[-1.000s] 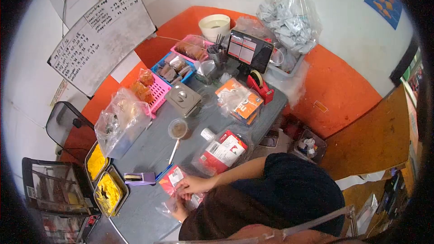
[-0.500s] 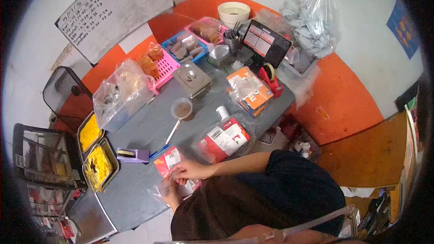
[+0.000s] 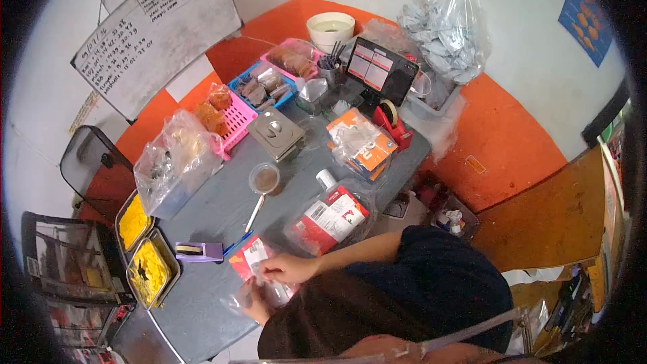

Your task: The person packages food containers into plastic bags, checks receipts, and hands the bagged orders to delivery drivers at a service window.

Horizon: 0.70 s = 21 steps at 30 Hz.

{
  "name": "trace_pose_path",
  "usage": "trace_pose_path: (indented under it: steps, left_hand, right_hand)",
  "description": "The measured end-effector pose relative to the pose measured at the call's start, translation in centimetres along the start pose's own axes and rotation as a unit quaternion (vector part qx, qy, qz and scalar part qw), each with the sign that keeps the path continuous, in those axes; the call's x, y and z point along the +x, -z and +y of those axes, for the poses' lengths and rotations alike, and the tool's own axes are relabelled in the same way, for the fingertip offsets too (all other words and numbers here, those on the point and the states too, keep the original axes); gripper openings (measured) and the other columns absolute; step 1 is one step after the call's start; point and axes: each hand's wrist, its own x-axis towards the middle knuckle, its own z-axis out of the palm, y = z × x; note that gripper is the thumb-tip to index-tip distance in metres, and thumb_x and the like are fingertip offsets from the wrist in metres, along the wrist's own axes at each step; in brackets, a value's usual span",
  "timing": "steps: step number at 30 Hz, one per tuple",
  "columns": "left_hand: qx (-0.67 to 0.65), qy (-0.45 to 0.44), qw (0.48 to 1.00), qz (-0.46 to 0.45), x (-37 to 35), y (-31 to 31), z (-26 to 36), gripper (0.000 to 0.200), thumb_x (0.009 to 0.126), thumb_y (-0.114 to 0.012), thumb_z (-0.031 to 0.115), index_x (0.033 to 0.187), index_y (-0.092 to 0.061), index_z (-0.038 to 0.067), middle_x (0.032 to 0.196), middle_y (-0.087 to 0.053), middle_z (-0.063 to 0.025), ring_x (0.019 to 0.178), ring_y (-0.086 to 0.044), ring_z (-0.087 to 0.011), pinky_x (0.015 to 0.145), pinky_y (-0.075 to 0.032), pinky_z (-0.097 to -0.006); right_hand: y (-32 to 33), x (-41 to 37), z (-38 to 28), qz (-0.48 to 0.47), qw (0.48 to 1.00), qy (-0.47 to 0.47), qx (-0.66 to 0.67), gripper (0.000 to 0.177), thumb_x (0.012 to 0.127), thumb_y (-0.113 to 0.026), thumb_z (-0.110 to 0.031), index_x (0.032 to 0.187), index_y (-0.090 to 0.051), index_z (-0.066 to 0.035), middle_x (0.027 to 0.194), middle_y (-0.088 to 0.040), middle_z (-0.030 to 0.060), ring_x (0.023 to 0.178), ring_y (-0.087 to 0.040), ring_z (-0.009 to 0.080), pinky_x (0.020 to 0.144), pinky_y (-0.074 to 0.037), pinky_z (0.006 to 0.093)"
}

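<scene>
Table [image 3: 222, 212] — left hand [image 3: 254, 298], right hand [image 3: 286, 269] pinch labelled packet [image 3: 250, 257].

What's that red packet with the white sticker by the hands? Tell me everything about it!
The flat red packet with a white label looks like shiny plastic film. It lies flat near the edge of the grey table, close to the purple tape dispenser. The right hand touches its edge, and the left hand is just below it, at crinkly clear plastic. Its print is too small to read.
</scene>
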Motion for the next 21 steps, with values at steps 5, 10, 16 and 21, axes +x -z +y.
trace_pose_path:
  steps: [5,10,16,21]
  left_hand:
    - [0.049,-0.009,0.999,0.015,0.5,0.3,-1.0,0.02,0.072,-0.065,0.011,0.088,-0.056,0.0,0.08,-0.057,-0.0058,0.068,-0.053,-0.0128,0.06,-0.045,-0.0244]
    - [0.073,-0.002,0.997,0.033,1.2,1.8,-2.0,0.019,0.072,-0.065,0.011,0.086,-0.056,0.001,0.079,-0.058,-0.0055,0.066,-0.053,-0.0122,0.055,-0.045,-0.0233]
    - [0.138,-0.007,0.988,0.076,2.6,0.6,-2.9,0.019,0.073,-0.064,0.012,0.086,-0.056,0.002,0.078,-0.057,-0.0053,0.065,-0.052,-0.0121,0.055,-0.044,-0.0231]
    - [0.166,-0.009,0.979,0.115,3.2,-0.4,-3.2,0.02,0.073,-0.064,0.013,0.087,-0.055,0.002,0.078,-0.057,-0.0052,0.064,-0.052,-0.012,0.054,-0.044,-0.0229]
  right_hand:
    - [3.1,-1.7,-3.6,-0.039,0.994,-0.042,-0.096,0.007,0.084,-0.046,-0.009,0.079,-0.046,-0.003,0.066,-0.051,0.0013,0.059,-0.047,0.0081,0.054,-0.04,0.024]
    - [18.8,-4.2,-10.6,0.239,0.95,0.061,-0.193,0.012,0.079,-0.054,-0.015,0.084,-0.052,-0.004,0.071,-0.056,0.0042,0.066,-0.052,0.0109,0.06,-0.043,0.0269]
    - [40.8,-5.3,-11.8,0.414,0.636,-0.035,-0.65,0.024,0.073,-0.048,-0.005,0.097,-0.048,-0.004,0.099,-0.055,0.0121,0.079,-0.059,0.0286,0.063,-0.047,0.0408]
    - [46.0,-5.0,-7.3,0.317,0.57,-0.207,-0.729,0.032,0.076,-0.041,-0.01,0.108,-0.045,-0.002,0.124,-0.039,0.0167,0.077,-0.059,0.0286,0.062,-0.048,0.0404]
